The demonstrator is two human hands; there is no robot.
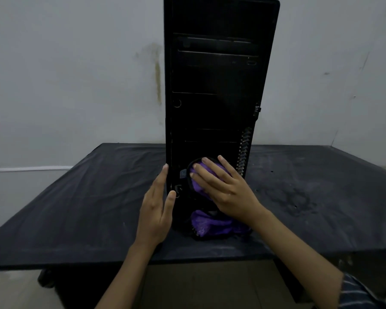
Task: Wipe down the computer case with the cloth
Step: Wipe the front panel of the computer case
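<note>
A tall black computer case stands upright on the dark table, its front panel facing me. A purple cloth with a black edge lies against the panel's lower part and hangs down to the table. My right hand presses the cloth flat against the panel with straight, spread fingers. My left hand rests with straight fingers along the case's lower left edge, its thumb on the front.
The table carries a wrinkled dark cover, dusty at the right. Behind the case rises a stained grey wall. The table's near edge runs just below my wrists, with the floor beneath.
</note>
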